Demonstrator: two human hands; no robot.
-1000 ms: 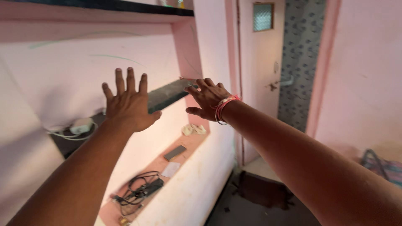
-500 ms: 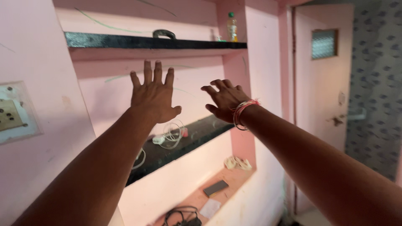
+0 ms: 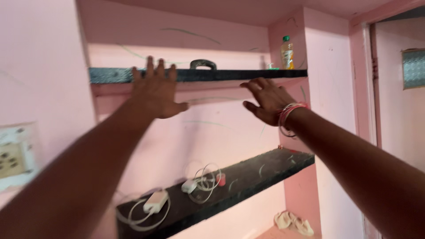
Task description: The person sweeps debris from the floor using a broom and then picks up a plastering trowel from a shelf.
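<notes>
Both hands are raised toward the upper shelf (image 3: 230, 75) near the top centre of the frame. The left hand (image 3: 156, 92) is spread open, nothing held, its fingertips seen over the shelf edge. The right hand (image 3: 264, 100), open and empty, is held just below that shelf. A bottle (image 3: 287, 52) is seen upright at the shelf's right end.

Dark shelf (image 3: 248, 177) (white chargers (image 3: 156, 201))
</notes>
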